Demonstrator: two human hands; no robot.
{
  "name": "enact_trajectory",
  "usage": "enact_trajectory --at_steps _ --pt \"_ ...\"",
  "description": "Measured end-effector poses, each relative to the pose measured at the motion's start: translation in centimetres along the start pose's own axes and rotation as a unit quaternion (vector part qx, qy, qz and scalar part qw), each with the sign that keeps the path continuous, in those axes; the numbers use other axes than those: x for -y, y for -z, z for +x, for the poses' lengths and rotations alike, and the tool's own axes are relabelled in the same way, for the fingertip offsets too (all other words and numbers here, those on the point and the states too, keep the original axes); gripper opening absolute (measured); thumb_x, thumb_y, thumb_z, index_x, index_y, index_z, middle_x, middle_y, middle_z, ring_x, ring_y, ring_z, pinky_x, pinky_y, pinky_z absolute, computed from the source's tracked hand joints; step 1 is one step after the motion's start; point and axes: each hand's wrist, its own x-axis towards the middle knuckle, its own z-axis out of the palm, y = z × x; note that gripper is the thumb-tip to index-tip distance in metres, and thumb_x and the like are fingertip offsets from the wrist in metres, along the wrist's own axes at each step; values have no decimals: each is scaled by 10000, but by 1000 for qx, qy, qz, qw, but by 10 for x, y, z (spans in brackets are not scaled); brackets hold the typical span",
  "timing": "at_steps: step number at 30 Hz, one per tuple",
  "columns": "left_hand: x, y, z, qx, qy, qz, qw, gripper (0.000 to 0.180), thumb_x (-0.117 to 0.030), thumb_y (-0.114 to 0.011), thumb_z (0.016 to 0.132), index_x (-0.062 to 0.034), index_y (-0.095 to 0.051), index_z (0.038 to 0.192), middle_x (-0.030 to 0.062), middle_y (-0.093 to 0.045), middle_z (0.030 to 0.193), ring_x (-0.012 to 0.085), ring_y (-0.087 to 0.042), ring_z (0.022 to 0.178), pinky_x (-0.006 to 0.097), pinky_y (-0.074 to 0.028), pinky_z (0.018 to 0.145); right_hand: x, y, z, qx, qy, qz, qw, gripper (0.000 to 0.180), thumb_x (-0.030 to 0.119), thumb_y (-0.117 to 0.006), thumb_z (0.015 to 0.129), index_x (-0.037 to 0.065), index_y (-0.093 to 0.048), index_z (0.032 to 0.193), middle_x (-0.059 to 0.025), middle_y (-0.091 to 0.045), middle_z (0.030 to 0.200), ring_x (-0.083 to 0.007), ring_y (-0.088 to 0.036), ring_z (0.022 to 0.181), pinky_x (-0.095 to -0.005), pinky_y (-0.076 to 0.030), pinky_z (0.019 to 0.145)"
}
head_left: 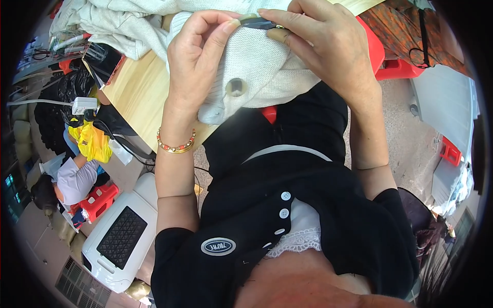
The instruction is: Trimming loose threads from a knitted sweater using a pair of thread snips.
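Observation:
My left hand is closed, its thumb and index fingertip pinched together over the cream knitted garment. What lies between those fingertips is too small to make out. A slim dark piece with a small metallic end reaches from this pinch to my right hand. My right thumb and index finger grip it from below and above; its exact kind does not show. The right thumb wears a brownish finger cover. Below the left fingers, a round pale spot with a dark centre appears over the knit.
More cream knitwear is heaped on the wooden table, whose edge meets my lap. A red plastic stool stands to the right. At the left are a white power adapter, black cables and another seated person.

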Motion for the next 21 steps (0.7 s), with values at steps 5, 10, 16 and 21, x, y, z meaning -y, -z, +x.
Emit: enact_trajectory --at_steps 5,10,16,21 --pt "-1 -4 4 9 -27 51 998 137 -117 -630 977 12 -652 1020 53 -713 975 74 -628 861 215 -499 793 -31 -36 1 -137 113 8 984 258 180 -754 769 121 -733 1019 -33 -563 788 -232 -584 696 -357 -428 603" --pt "2 -3 0 -4 -38 37 999 148 -107 -628 976 20 -631 1051 74 -701 1011 97 -635 886 228 -505 797 -2 -3 1 9 13 -30 999 226 177 -757 764 121 -741 983 -22 -566 769 -228 -589 703 -351 -434 613" --pt "-26 -14 -24 -57 57 141 987 268 -90 -637 951 -2 -560 1192 77 -607 1010 104 -591 798 244 -485 712 -24 -16 -27 -16 -15 87 996 363 61 -765 792 79 -727 1153 -47 -550 806 -134 -535 691 -248 -418 610" --pt "-39 -10 -49 16 125 81 989 291 -18 -660 905 -5 -598 1188 31 -584 921 86 -534 767 226 -453 688 -39 -13 -48 -45 -89 261 960 324 49 -733 802 69 -732 1125 6 -494 761 -71 -467 628 -232 -366 543"
